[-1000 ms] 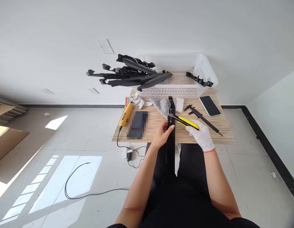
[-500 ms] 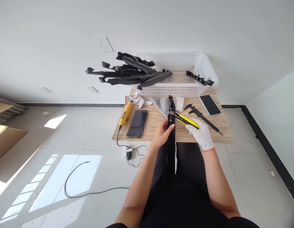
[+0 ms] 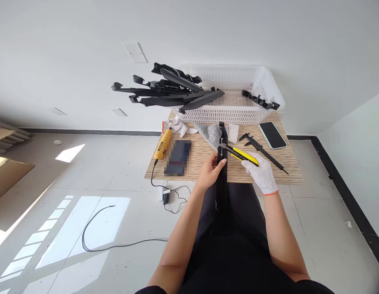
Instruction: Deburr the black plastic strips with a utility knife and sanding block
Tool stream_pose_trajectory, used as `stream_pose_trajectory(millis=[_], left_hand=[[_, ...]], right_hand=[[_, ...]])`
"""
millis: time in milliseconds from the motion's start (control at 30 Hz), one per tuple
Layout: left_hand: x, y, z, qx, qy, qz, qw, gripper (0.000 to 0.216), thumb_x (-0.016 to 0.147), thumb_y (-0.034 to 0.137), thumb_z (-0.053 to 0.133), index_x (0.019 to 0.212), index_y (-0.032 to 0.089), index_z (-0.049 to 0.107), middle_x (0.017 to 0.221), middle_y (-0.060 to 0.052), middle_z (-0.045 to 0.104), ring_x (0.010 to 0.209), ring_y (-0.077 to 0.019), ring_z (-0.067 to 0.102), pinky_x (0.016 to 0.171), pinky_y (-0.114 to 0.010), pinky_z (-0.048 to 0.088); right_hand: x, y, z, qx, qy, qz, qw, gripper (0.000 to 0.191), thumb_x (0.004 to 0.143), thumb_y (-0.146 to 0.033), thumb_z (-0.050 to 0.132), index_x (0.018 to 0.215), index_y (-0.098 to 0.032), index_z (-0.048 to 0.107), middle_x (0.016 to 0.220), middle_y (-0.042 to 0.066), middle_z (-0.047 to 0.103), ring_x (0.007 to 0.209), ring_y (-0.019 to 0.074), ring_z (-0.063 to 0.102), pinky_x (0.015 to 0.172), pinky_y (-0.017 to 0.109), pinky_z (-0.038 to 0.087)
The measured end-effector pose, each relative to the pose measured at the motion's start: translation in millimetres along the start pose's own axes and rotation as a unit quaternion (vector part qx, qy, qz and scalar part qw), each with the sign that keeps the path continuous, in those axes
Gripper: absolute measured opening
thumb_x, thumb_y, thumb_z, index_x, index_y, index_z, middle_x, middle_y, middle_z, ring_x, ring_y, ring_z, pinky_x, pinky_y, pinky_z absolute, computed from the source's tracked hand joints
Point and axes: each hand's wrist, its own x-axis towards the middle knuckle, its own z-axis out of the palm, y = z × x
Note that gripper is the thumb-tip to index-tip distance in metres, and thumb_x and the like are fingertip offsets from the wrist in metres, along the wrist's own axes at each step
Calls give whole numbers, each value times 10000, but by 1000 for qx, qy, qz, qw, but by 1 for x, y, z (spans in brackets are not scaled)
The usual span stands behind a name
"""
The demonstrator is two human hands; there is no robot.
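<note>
My bare left hand [image 3: 211,170] grips a long black plastic part [image 3: 221,179] that runs from my lap up onto the small wooden table [image 3: 201,169]. In its white knit glove, my right hand [image 3: 260,172] is closed on a yellow utility knife [image 3: 243,155]. The knife's blade tip rests against the part's right edge, just above my left thumb.
A white plastic basket [image 3: 235,116] at the table's back holds several black plastic parts [image 3: 173,92] sticking out to the left. On the table lie a yellow rotary tool [image 3: 162,145], a grey glove [image 3: 209,134], a black caliper [image 3: 263,151], a phone [image 3: 272,135] and a dark blurred object [image 3: 177,157]. Cables trail on the floor.
The knife blade has slid a little up along the black part's edge, away from me. My left hand keeps its grip in the same place.
</note>
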Motion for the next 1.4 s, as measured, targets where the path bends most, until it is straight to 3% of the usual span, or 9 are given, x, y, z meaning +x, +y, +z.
stream_pose_trajectory(millis=[133, 267, 400, 500, 667, 800, 900, 1033, 1400], left_hand=[[0, 0, 0, 2, -4, -4, 1000, 374, 912, 502, 610, 1091, 174, 591, 1093, -78, 708, 1002, -205, 652, 853, -310, 500], [0, 1, -2, 28, -6, 1, 1000, 385, 915, 515, 597, 1089, 171, 591, 1067, -74, 693, 966, -201, 641, 817, -303, 496], [0, 2, -2, 21, -14, 0, 1000, 385, 916, 523, 588, 1080, 174, 592, 1052, -67, 688, 965, -198, 641, 811, -294, 497], [0, 2, -2, 21, -19, 1, 1000, 391, 915, 526, 587, 1093, 177, 595, 1050, -64, 696, 967, -197, 646, 808, -289, 496], [-1, 0, -2, 17, -6, 1, 1000, 390, 915, 525, 588, 1088, 176, 588, 1070, -69, 703, 972, -199, 651, 814, -293, 493], [-1, 0, -1, 17, -3, 1, 1000, 381, 919, 520, 585, 1083, 175, 591, 1086, -74, 705, 1002, -206, 652, 828, -297, 493], [-1, 1, -1, 16, -4, -2, 1000, 387, 916, 525, 587, 1086, 176, 592, 1095, -76, 707, 1004, -209, 656, 834, -302, 497], [-2, 1, -2, 24, -6, 4, 1000, 392, 917, 524, 586, 1097, 175, 593, 1076, -73, 705, 988, -207, 652, 832, -307, 505], [-2, 2, -2, 42, -8, -1, 999, 408, 914, 545, 580, 1088, 176, 606, 1047, -66, 703, 940, -200, 652, 793, -296, 497]], right_hand=[[1, 1, 1, 34, 64, -3, 997, 443, 785, -430, 714, 1177, -226, 691, 738, -15, 621, 527, 95, 487, 466, 239, 389], [1, 2, 1, 9, 12, 0, 1000, 453, 754, -424, 744, 1150, -209, 705, 701, -19, 613, 521, 103, 500, 467, 245, 397], [1, 1, 1, -1, 36, -15, 999, 449, 777, -435, 714, 1162, -206, 705, 718, -13, 624, 532, 105, 505, 488, 252, 424], [0, 1, 2, -17, -4, -1, 1000, 472, 740, -425, 754, 1151, -198, 711, 710, -10, 633, 531, 108, 509, 489, 254, 429], [-1, 1, 1, 37, 62, 2, 997, 432, 781, -415, 715, 1165, -219, 691, 699, -27, 598, 512, 93, 478, 448, 231, 381], [-3, 1, 0, 4, 2, 10, 1000, 450, 752, -406, 756, 1156, -214, 708, 722, -14, 618, 530, 99, 500, 468, 239, 409], [-3, 1, -1, 19, 50, -1, 999, 432, 782, -413, 726, 1170, -226, 696, 743, -16, 614, 531, 93, 494, 462, 233, 398], [-3, 2, -2, 5, 6, 7, 1000, 433, 757, -402, 750, 1147, -219, 705, 688, -26, 597, 515, 99, 495, 448, 231, 391], [-5, 3, -3, 36, 31, 9, 999, 435, 769, -433, 722, 1148, -221, 693, 708, -23, 610, 504, 92, 481, 427, 220, 364]])
